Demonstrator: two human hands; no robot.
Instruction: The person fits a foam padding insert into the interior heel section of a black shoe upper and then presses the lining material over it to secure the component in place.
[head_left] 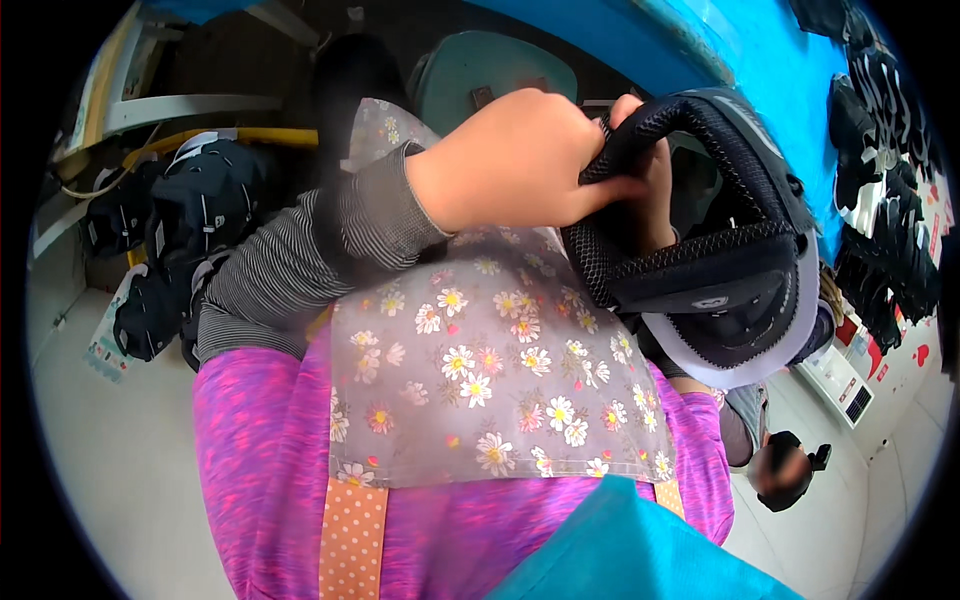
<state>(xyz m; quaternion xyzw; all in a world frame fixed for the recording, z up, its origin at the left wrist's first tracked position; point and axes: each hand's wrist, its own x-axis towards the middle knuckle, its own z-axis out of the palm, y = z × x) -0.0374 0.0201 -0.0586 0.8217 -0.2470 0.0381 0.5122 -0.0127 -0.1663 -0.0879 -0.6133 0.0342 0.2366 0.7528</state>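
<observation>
Black padded mesh piece (pixel 705 285) over the flowered apron (pixel 490 370), left hand (pixel 510 160) with fingers clenched on its edge, right hand (pixel 655 195) in its opening (grip hard to tell from here)

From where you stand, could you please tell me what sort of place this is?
Probably a footwear workshop, judging by the black shoe upper, the black pieces bunched at left, and the floral apron.
</observation>
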